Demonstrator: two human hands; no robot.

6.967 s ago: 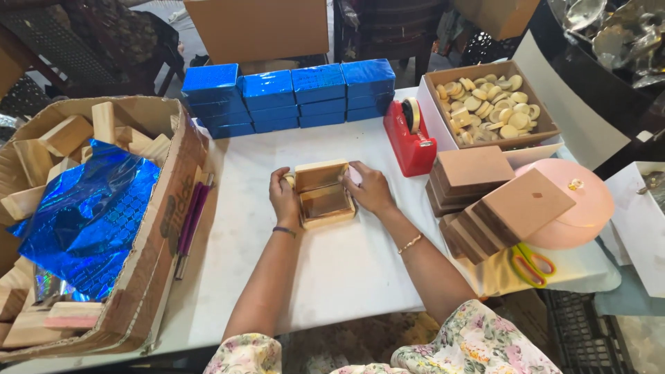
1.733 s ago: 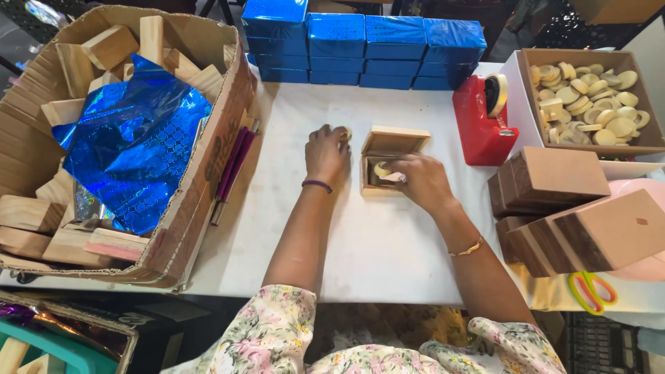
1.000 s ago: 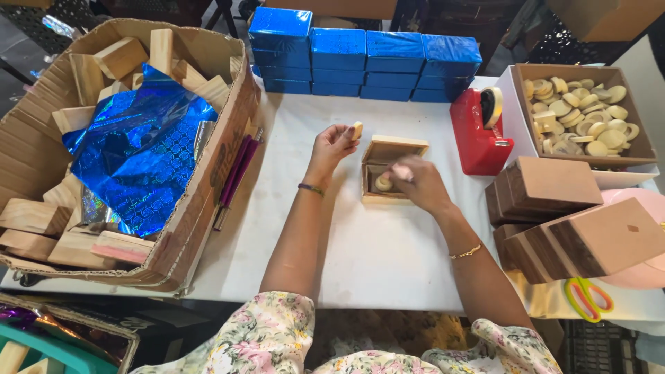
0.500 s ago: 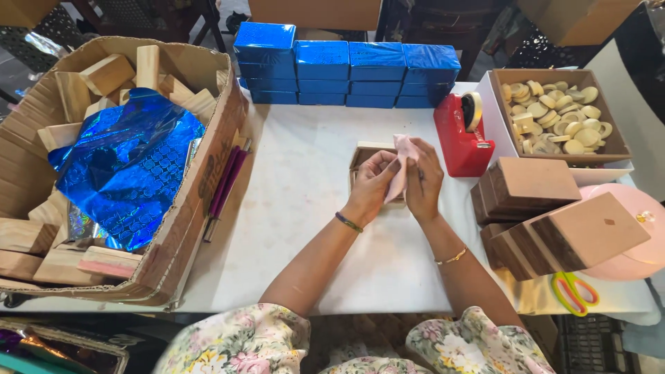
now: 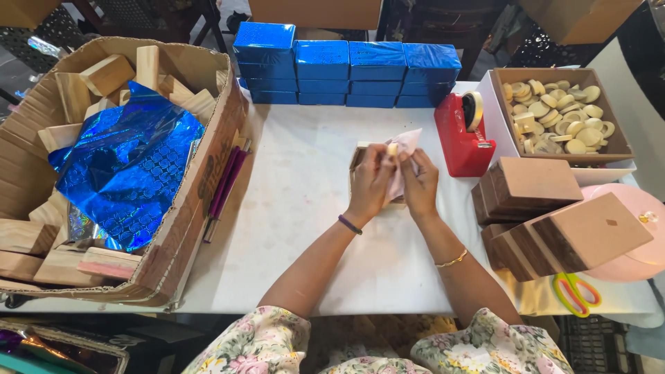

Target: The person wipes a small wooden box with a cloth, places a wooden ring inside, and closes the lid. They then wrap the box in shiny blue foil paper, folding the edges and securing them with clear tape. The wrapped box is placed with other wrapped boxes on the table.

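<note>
White desk (image 5: pixel 312 228) carries cardboard box (image 5: pixel 208 159) at left, blue packs (image 5: pixel 346 73) at back. Small wooden box (image 5: pixel 357 158) mid-desk, under hands. Left hand (image 5: pixel 373 179), right hand (image 5: pixel 419 183) together pinching pink cloth (image 5: pixel 404 147); left fingertips hold pale disc (image 5: pixel 392 148).

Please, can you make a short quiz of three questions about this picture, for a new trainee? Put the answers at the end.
1. True or false: both hands are raised together over the small wooden box, holding a piece of pink paper.
2. What stands directly right of the hands on the white table?
A. yellow-handled scissors
B. a red tape dispenser
C. a cardboard carton of wooden blocks
3. Fill in: the row of wrapped boxes at the far edge of the table is ____ in colour.

Key:
1. True.
2. B, the red tape dispenser.
3. Blue.
</note>
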